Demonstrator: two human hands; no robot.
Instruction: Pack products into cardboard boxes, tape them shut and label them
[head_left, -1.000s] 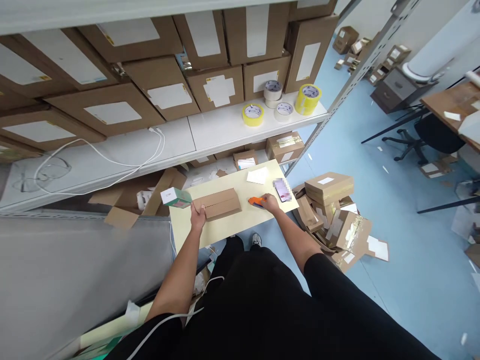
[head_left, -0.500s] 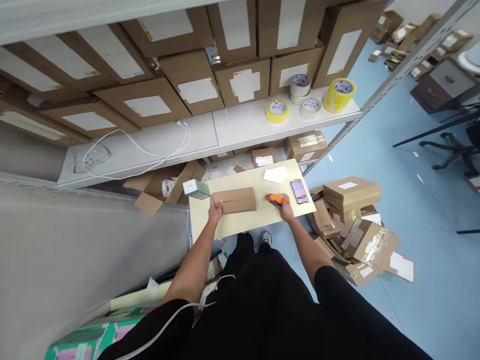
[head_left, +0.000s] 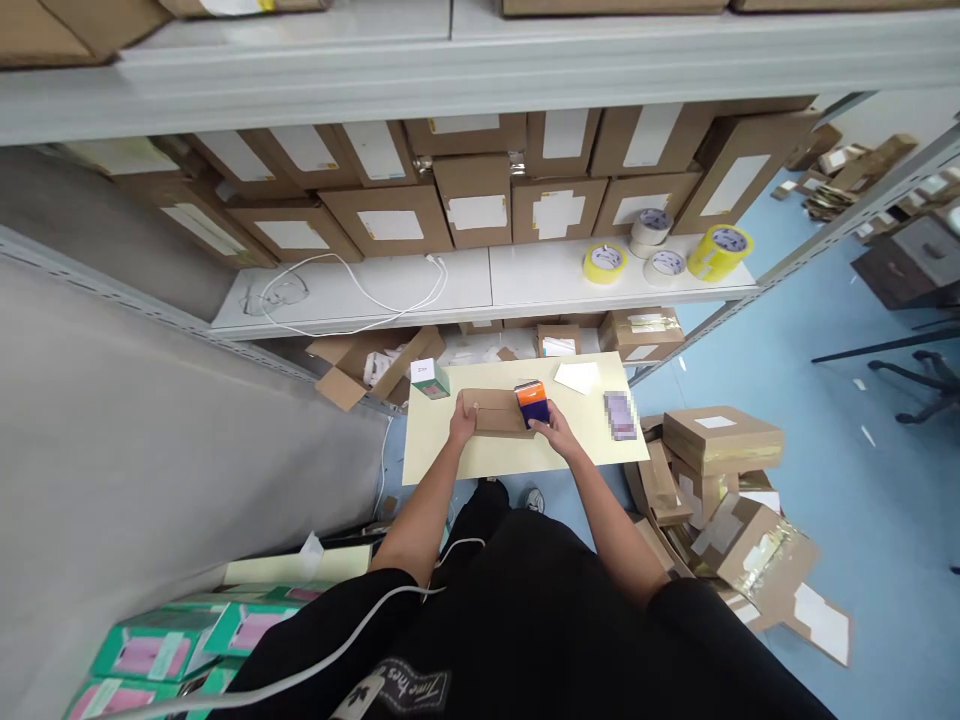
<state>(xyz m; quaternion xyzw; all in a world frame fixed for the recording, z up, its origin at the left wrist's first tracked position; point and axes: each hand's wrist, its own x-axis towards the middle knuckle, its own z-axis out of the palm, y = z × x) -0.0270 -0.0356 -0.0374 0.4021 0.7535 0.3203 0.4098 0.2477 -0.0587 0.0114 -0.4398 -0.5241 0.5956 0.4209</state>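
A flat brown cardboard box lies on the cream-topped table, a seam running along its upper face. My left hand grips the box's left end, thumb on top. In my right hand is an orange and dark blue tape dispenser, pressed over the right end of the box; whether tape is touching the cardboard is too small to see. A small green and white box stands at the table's back left corner. White paper and a blurred-out phone-like item lie to the right.
Beyond the table, a metal shelf carries labelled cartons, several tape rolls and a white cable. An open carton is at the left below it. Piled boxes cover floor at right; green packages are stacked lower left.
My right hand has brought the tape dispenser left, from beside the box onto its right end. My left hand still holds the left end. The view has shifted, showing an upper shelf.
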